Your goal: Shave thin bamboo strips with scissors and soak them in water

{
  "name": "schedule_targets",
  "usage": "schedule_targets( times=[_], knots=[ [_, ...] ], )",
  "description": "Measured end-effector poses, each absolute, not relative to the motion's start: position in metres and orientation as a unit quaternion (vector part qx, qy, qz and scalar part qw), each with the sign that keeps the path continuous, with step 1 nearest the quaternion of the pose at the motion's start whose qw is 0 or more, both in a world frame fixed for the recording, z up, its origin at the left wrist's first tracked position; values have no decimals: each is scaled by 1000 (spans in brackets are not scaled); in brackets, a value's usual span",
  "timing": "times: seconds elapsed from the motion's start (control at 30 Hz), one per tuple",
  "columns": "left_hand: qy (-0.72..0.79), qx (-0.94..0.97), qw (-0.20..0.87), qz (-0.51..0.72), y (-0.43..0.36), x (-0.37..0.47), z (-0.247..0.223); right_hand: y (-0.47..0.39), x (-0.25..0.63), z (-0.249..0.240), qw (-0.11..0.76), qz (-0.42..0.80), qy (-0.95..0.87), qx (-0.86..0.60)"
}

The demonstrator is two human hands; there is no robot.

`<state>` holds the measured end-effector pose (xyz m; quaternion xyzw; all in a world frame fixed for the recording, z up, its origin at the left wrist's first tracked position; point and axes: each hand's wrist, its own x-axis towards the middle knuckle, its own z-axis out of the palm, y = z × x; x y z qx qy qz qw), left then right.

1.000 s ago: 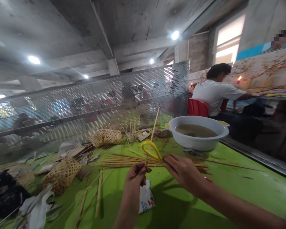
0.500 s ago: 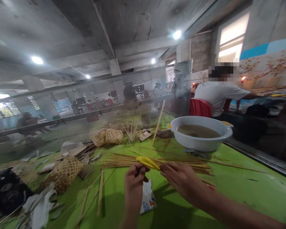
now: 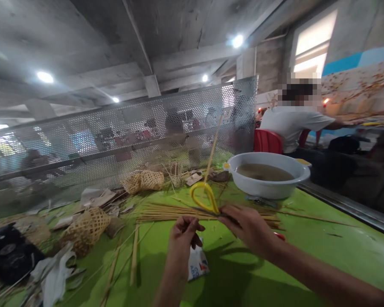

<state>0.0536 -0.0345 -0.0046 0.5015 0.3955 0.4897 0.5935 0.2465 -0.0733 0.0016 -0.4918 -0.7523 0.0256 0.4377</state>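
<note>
My right hand [image 3: 245,224] is closed on a pair of scissors with a yellow loop handle [image 3: 193,194]. The loop stands up past my fingertips, and a dark metal part shows beside it. My left hand [image 3: 185,234] is just to the left, fingers curled and thumb pressed in. Whether anything thin sits in that pinch cannot be made out. Behind both hands lies a bundle of bamboo strips [image 3: 169,212] on the green tabletop [image 3: 243,277]. A white printed packet [image 3: 199,265] lies partly hidden by my left hand. Something red [image 3: 279,236] peeks out past my right forearm.
A white basin [image 3: 269,187] of murky water stands at the back right. Woven bamboo pieces [image 3: 86,228], a white cloth [image 3: 56,268] and a black bag [image 3: 11,253] crowd the left. A perforated metal screen [image 3: 131,149] borders the back. A person [image 3: 288,123] sits beyond.
The scissors have turned in my right hand, so the yellow handle now stands up as an open loop instead of lying flat. My left hand has come away from the handle.
</note>
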Motion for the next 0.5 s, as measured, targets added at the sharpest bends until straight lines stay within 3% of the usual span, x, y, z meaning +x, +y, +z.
schedule_targets(
  times=[0.1,0.2,0.33,0.5],
  knots=[
    [386,518,613,455,-38,58,-6,-67,253,6,510,257,-658,-491],
    [373,534,636,413,-40,63,-11,-65,253,8,524,438,-589,-432],
    [380,619,590,354,-39,65,-16,-66,251,7,520,498,-557,-414],
    [410,731,455,301,-38,57,-9,-64,257,12,547,467,-537,-440]
  ],
)
